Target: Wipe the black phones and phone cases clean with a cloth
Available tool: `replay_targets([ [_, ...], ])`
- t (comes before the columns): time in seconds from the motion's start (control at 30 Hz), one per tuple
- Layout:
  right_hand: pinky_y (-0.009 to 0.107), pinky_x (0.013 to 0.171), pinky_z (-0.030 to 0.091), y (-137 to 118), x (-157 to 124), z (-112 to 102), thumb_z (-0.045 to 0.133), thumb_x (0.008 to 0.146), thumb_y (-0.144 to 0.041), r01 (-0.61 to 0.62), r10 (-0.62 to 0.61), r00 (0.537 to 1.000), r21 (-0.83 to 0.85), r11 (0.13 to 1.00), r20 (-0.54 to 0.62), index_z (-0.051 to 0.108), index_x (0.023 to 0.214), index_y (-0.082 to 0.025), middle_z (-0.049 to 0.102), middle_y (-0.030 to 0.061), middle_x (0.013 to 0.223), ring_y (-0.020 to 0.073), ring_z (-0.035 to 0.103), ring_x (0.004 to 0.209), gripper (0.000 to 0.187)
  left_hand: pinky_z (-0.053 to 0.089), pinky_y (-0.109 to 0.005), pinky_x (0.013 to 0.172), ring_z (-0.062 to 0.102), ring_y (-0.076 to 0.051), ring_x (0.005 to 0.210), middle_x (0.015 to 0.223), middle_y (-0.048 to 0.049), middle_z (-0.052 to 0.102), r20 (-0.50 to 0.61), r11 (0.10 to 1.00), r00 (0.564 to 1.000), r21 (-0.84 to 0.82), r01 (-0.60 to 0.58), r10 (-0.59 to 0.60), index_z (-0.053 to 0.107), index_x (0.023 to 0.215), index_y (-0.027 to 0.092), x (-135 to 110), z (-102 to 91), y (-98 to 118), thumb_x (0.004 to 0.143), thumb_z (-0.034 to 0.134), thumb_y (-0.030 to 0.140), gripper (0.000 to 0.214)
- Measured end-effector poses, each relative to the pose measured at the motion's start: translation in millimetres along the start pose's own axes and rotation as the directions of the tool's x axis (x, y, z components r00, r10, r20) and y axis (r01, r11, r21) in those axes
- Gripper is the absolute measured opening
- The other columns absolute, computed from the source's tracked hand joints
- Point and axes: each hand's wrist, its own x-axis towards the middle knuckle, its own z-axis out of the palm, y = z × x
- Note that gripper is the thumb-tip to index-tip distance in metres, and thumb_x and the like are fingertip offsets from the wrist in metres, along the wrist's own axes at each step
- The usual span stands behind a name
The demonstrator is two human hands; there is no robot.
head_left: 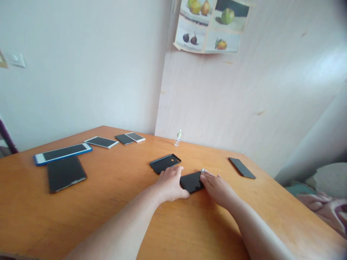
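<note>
A black smartphone [192, 181] lies face up on the wooden table in front of me. My left hand [171, 183] grips its left end, thumb at the near edge and fingers at the far edge. My right hand [215, 186] presses its closed fingers on the phone's right end. From under those fingers peeks a small crumpled whitish wipe [204, 170], mostly hidden. Just beyond my left hand rests an empty black phone case [164, 163], its inside facing up.
To the left lie a dark tablet [66, 174], a white tablet in a blue case [65, 152], a white tablet [102, 142] and two phones [135, 137]. A small clear spray bottle [178, 138] stands at the back. Another dark phone [241, 168] lies near the right edge.
</note>
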Motion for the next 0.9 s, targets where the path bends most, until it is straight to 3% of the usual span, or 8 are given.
replay_targets([
  [0.1,0.055,0.118,0.017,-12,-4,2,0.026,0.102,-0.043,0.110,-0.113,0.993,0.075,0.991,0.030,0.057,0.135,-0.021,0.045,0.0106,0.149,0.0256,0.034,0.142,0.050,0.042,-0.045,0.099,0.045,-0.037,0.128,0.139,-0.0119,0.052,-0.004,1.000,1.000,-0.013,0.012,-0.012,0.038,0.137,0.022,0,1.8,0,0.055,0.071,0.054,0.094],
  [0.27,0.050,0.120,0.013,-43,-8,6,0.023,0.103,-0.046,0.329,-0.358,0.926,0.211,0.920,0.117,0.049,0.142,-0.032,0.040,0.0013,0.153,0.0211,0.030,0.144,0.049,0.040,-0.048,0.101,0.047,-0.036,0.127,0.141,-0.0137,0.051,-0.027,0.999,0.999,-0.025,0.021,-0.022,0.025,0.146,0.020,-1,4.2,0,0.063,0.064,0.051,0.097],
  [0.33,0.053,0.120,0.013,-36,0,9,0.025,0.103,-0.044,0.281,-0.296,0.950,0.144,0.949,0.100,0.047,0.143,-0.029,0.041,0.0039,0.152,0.0222,0.030,0.144,0.049,0.039,-0.047,0.102,0.045,-0.036,0.129,0.141,-0.0140,0.051,-0.019,0.999,0.999,-0.021,0.032,-0.033,0.023,0.147,0.019,-1,3.3,1,0.060,0.066,0.050,0.102],
  [0.43,0.058,0.117,0.018,-6,14,12,0.028,0.102,-0.038,0.058,-0.058,0.998,-0.013,0.998,0.014,0.048,0.143,-0.020,0.040,0.0116,0.152,0.0261,0.032,0.143,0.049,0.038,-0.045,0.104,0.042,-0.036,0.132,0.141,-0.0135,0.051,0.006,0.999,0.999,-0.021,0.043,-0.043,0.024,0.148,0.020,-2,0.2,3,0.056,0.070,0.052,0.107],
  [0.53,0.059,0.114,0.024,18,17,12,0.028,0.102,-0.032,-0.072,0.068,0.997,-0.096,0.993,-0.045,0.051,0.139,-0.016,0.042,0.0156,0.150,0.0274,0.034,0.142,0.046,0.038,-0.045,0.104,0.040,-0.036,0.134,0.140,-0.0124,0.052,0.029,0.999,0.999,-0.030,0.036,-0.035,0.026,0.147,0.021,-2,-2.9,4,0.057,0.070,0.054,0.106],
  [0.63,0.053,0.115,0.027,9,8,10,0.031,0.101,-0.032,0.085,-0.087,0.996,-0.073,0.994,-0.026,0.054,0.135,-0.017,0.045,0.0147,0.149,0.0260,0.036,0.141,0.044,0.039,-0.046,0.103,0.041,-0.037,0.133,0.138,-0.0124,0.053,0.031,0.999,0.999,-0.033,0.029,-0.028,0.028,0.146,0.021,-3,-3.9,4,0.056,0.071,0.054,0.106],
  [0.77,0.046,0.118,0.025,-27,-10,6,0.029,0.102,-0.036,0.333,-0.337,0.939,0.064,0.941,0.066,0.051,0.140,-0.020,0.043,0.0095,0.151,0.0227,0.036,0.141,0.047,0.040,-0.046,0.102,0.045,-0.037,0.130,0.139,-0.0125,0.053,-0.002,0.999,1.000,-0.025,0.022,-0.023,0.028,0.145,0.021,-3,-2.6,4,0.059,0.068,0.053,0.100],
  [0.9,0.048,0.117,0.025,-20,-10,1,0.030,0.101,-0.036,0.254,-0.254,0.963,0.007,0.967,0.087,0.050,0.141,-0.019,0.045,0.0108,0.149,0.0246,0.039,0.140,0.048,0.040,-0.045,0.102,0.044,-0.037,0.131,0.139,-0.0125,0.053,0.008,1.000,1.000,-0.008,0.018,-0.017,0.029,0.146,0.020,-3,-2.6,4,0.059,0.068,0.054,0.101],
])
